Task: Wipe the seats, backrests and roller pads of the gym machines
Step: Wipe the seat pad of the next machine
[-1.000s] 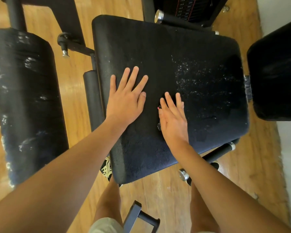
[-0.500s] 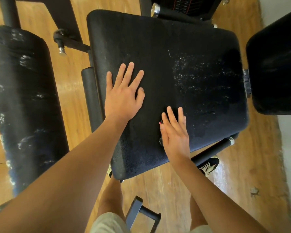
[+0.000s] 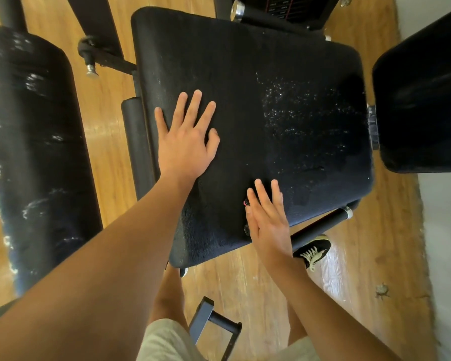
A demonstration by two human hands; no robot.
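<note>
In the middle of the frame lay the big black seat (image 3: 245, 87), flat and wide, with tiny white specks over its right half. The left hand (image 3: 185, 142) rested flat on the seat's left part with its fingers spread wide and holding nothing. The right hand (image 3: 268, 217) lay flat at the seat's near edge with its fingers straight and close together; a small pink and shiny bit peeked out beside it, but it was too small to tell what it was. At the left of the frame stood a fat black roller pad (image 3: 37, 152) with white scuff marks, and a strip of wooden floor (image 3: 107, 152) showed between it and the seat. A thin black grip (image 3: 137, 142) sat just beside the seat's left edge, and a metal pin (image 3: 91, 70) stuck out above it. At the right, another black pad (image 3: 422, 100) came very close to the seat's right edge. A black bar with a silver end (image 3: 320, 225) poked out under the seat's lower right corner, just above a black shoe (image 3: 313, 250). At the bottom, a dark metal frame piece (image 3: 214, 324) stood on the floor between the person's legs. More bare floor lay at the lower right.
</note>
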